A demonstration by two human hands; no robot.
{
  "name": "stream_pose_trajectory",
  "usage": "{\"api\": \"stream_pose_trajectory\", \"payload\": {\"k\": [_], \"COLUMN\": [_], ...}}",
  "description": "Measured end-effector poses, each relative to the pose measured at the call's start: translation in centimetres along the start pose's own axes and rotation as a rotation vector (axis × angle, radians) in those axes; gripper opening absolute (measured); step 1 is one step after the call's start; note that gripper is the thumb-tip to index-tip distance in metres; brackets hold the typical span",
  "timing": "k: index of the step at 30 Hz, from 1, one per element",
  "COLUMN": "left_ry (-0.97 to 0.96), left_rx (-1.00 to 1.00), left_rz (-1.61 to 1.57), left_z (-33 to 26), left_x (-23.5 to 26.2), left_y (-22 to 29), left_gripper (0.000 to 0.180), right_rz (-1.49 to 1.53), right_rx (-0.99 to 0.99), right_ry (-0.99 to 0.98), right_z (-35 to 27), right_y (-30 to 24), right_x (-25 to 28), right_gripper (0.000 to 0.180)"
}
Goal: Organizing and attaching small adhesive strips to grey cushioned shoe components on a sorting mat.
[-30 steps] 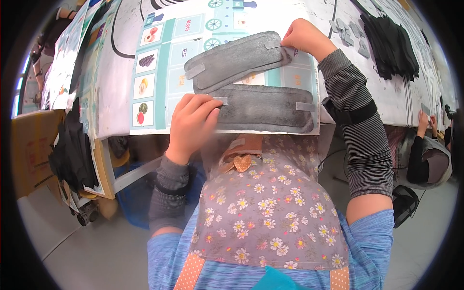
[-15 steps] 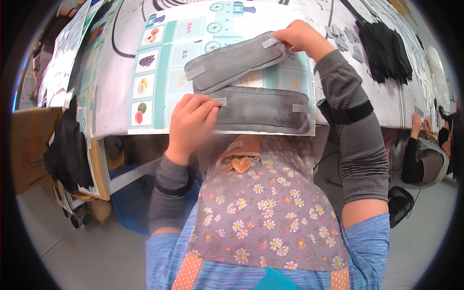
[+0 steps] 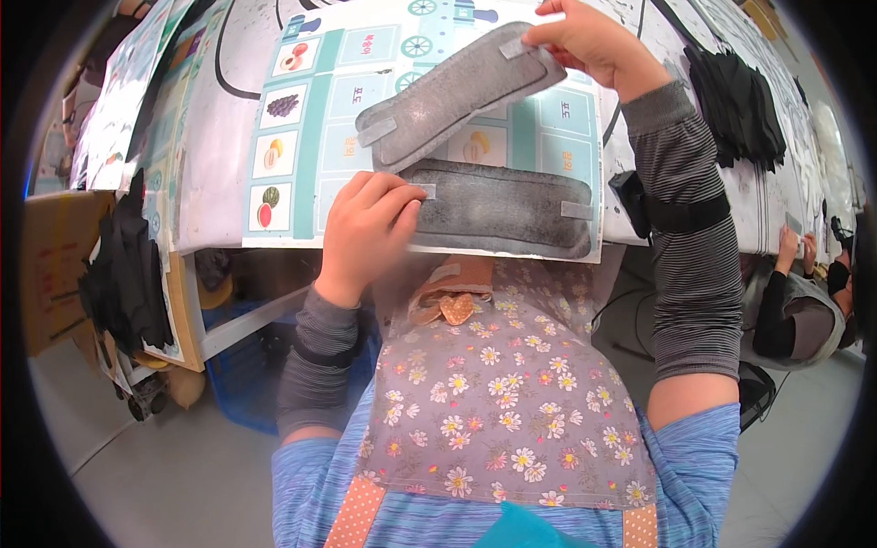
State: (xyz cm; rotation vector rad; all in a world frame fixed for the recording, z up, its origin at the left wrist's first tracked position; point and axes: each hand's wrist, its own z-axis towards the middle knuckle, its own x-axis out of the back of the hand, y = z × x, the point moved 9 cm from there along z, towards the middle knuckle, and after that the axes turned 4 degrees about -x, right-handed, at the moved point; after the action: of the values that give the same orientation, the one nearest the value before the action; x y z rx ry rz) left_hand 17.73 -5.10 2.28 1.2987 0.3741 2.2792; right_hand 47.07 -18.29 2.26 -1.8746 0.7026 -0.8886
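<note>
A white bench [image 3: 228,183], marked with dark curved lines, stretches ahead of the hands, and beyond its near edge a grey floor shows below the person's elbows. Under both hands lies a teal-and-white picture chart [image 3: 320,164], a rectangular sheet with a column of small fruit pictures in white squares to the left of the left hand and teal panels with wheel drawings near the right hand.

The left hand [image 3: 365,233] lies palm down, fingers curled, pressing on the left end of a dark grey felt pad [image 3: 498,208] that lies flat on the chart, near the bench's front edge. A small pale tab marks each end of the pad. The right hand [image 3: 589,41], farther out, pinches the upper right end of a second grey felt pad [image 3: 457,91], which is tilted, its lower left end just above the flat pad.

To the right of the right hand a heap of black fabric pieces [image 3: 735,105] rests on the bench. Left of the left hand, more printed sheets [image 3: 114,119] line the bench's edge, a black bundle [image 3: 128,274] hangs below them, and a brown cardboard box [image 3: 50,265] stands beside it. Below the left forearm a blue crate [image 3: 242,388] sits under the bench. Far right, another person's hand [image 3: 787,245] reaches to the bench.
</note>
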Motion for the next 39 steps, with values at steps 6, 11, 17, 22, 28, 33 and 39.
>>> {"api": "stream_pose_trajectory", "payload": {"k": [6, 11, 17, 22, 28, 33, 39], "left_ry": [-0.074, -0.053, -0.090, -0.102, -0.110, -0.101, -0.094], "left_rx": [0.042, 0.063, 0.087, 0.082, 0.181, 0.179, 0.140], "left_rz": [-0.038, -0.071, -0.124, -0.140, -0.161, -0.134, -0.129], "left_z": [-0.5, -0.1, 0.1, -0.1, -0.4, -1.5, -0.9], "left_x": [-0.4, -0.1, 0.4, 0.1, -0.1, 0.0, -0.3], "left_y": [0.4, -0.1, 0.1, -0.1, -0.7, -1.0, -1.0], "left_gripper": [0.015, 0.014, 0.015, 0.015, 0.019, 0.021, 0.020], "right_rz": [0.191, 0.417, 0.621, 0.687, 0.816, 1.028, -0.291], "right_rx": [0.239, 0.279, 0.275, 0.377, 0.567, 0.523, -0.021], "right_ry": [0.270, 0.196, 0.457, 0.846, 1.386, 1.634, 1.506], "right_z": [-2.3, -6.1, -18.0, -31.1, -36.7, -29.6, -23.6], "right_y": [-8.5, -8.1, 2.6, 11.0, 18.6, 24.5, 27.3], "right_x": [4.0, 11.6, 26.8, 34.8, 34.8, 34.5, 37.9], "right_gripper": [0.033, 0.007, 0.036, 0.030, 0.014, 0.017, 0.029]}}
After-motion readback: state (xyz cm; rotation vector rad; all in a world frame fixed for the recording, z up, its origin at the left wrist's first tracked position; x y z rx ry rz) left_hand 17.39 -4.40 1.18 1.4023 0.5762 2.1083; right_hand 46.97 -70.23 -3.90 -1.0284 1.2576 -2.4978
